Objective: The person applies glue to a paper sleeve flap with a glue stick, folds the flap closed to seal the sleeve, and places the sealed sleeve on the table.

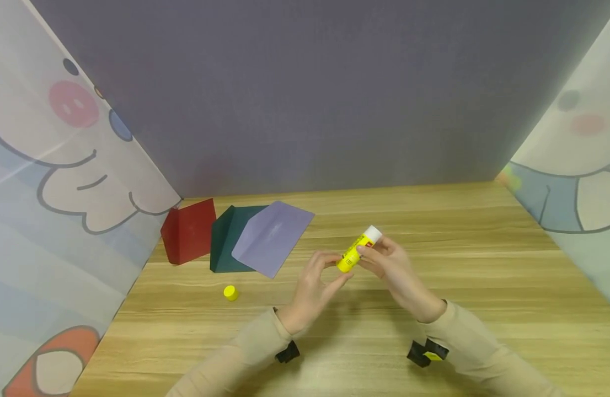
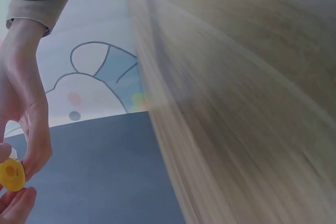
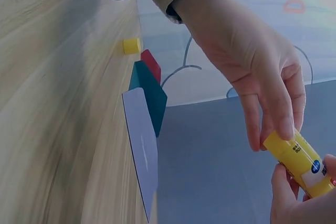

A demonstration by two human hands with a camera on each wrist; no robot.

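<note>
A yellow glue stick [image 1: 354, 253] with a white end is held tilted above the wooden table, its white end up to the right. My right hand [image 1: 396, 273] grips its upper body between thumb and fingers. At the lower yellow end, the thumb and fingers of my left hand [image 1: 310, 286] pinch the base. In the right wrist view, the left hand [image 3: 257, 61] reaches down to that end of the stick [image 3: 299, 161]. The left wrist view shows the round yellow base [image 2: 11, 176] between fingertips. A small yellow cap [image 1: 230, 293] stands on the table to the left.
Three paper envelopes with raised flaps lie at the back left: a red one [image 1: 196, 229], a dark green one [image 1: 230, 242] and a lilac one [image 1: 275, 237] overlapping the green. A grey panel [image 1: 325, 99] rises behind the table [image 1: 483, 248], with cartoon-printed sheets at both sides.
</note>
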